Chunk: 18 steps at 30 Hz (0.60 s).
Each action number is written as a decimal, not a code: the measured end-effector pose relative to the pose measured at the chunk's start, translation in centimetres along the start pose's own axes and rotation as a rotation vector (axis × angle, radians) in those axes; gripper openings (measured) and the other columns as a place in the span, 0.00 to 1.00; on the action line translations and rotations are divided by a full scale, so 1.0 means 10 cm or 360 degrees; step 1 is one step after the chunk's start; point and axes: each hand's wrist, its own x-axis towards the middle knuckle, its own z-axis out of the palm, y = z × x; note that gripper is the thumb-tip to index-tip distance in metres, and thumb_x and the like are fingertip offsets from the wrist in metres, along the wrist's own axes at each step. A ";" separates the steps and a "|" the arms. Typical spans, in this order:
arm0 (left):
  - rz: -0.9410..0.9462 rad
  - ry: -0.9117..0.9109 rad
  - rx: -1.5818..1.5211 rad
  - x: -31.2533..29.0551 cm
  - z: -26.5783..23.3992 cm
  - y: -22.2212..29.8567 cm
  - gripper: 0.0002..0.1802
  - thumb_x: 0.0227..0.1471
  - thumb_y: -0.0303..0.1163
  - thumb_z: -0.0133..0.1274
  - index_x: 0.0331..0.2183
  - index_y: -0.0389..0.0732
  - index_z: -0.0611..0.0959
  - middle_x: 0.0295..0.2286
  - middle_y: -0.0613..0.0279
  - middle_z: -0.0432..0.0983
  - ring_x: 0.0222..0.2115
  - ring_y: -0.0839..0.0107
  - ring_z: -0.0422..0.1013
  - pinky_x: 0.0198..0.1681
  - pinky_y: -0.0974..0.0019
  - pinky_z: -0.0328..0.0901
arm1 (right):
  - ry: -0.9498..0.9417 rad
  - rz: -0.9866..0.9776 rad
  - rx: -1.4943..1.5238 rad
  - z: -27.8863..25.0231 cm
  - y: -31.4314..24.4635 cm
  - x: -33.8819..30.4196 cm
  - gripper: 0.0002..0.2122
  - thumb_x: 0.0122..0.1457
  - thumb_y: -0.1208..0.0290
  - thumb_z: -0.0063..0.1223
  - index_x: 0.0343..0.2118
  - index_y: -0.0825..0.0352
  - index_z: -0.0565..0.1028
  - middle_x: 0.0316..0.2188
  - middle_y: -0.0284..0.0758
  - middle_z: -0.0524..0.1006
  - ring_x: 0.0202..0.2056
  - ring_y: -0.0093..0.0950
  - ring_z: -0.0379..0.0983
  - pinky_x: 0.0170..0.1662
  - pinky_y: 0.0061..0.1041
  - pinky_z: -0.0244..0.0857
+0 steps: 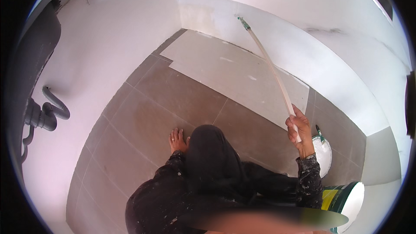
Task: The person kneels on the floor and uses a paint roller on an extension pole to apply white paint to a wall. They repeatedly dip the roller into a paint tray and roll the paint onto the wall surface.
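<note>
My right hand (pixel 301 129) is wrapped round the lower end of a long pale pole (pixel 277 78). At the pole's far end is a green-and-white paintbrush head (pixel 243 22), which lies against the lower part of the white wall (pixel 277 30); I cannot tell whether its bristles press on it. My left hand (pixel 177 141), with a ring on one finger, has its fingers apart beside my dark-clad knee (pixel 212 147). Part of that hand is hidden by the knee, and nothing shows in it.
A pale sheet (pixel 234 69) covers the brown tiles (pixel 182 91) along the wall. Right of me are a tub of white paint (pixel 323 154) with a dark-handled brush (pixel 320 133) and a larger green-and-yellow bucket (pixel 342 199). Grey drain pipes (pixel 45 115) stick out at left.
</note>
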 end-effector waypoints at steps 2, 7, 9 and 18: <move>-0.0002 0.0004 -0.0009 -0.01 0.02 -0.01 0.35 0.60 0.54 0.48 0.61 0.44 0.68 0.63 0.51 0.57 0.66 0.50 0.50 0.68 0.43 0.42 | 0.0017 0.0004 0.0007 0.07 -0.03 -0.01 0.28 0.63 0.74 0.48 0.66 0.71 0.58 0.23 0.32 0.72 0.10 0.14 0.58 0.09 0.17 0.55; 0.0003 -0.0023 0.0002 0.04 0.04 -0.06 0.36 0.60 0.57 0.44 0.61 0.44 0.68 0.63 0.51 0.57 0.66 0.50 0.50 0.68 0.43 0.41 | -0.0211 0.0008 -0.0036 0.75 0.05 0.71 0.29 0.64 0.73 0.48 0.67 0.72 0.55 0.23 0.30 0.70 0.12 0.13 0.59 0.11 0.16 0.55; -0.0065 -0.0119 -0.0056 0.04 0.04 -0.06 0.36 0.61 0.58 0.42 0.61 0.44 0.68 0.63 0.51 0.57 0.66 0.50 0.50 0.68 0.43 0.41 | -0.0280 0.0014 0.0003 1.17 0.15 1.18 0.31 0.63 0.72 0.50 0.67 0.72 0.54 0.23 0.30 0.71 0.13 0.13 0.60 0.12 0.17 0.56; -0.0025 -0.0091 0.0022 0.06 -0.15 0.07 0.35 0.59 0.56 0.48 0.60 0.44 0.68 0.63 0.51 0.57 0.65 0.50 0.51 0.67 0.43 0.44 | -0.0524 0.0071 0.0081 2.91 0.62 2.77 0.19 0.60 0.72 0.55 0.53 0.71 0.66 0.22 0.30 0.70 0.15 0.18 0.62 0.16 0.23 0.58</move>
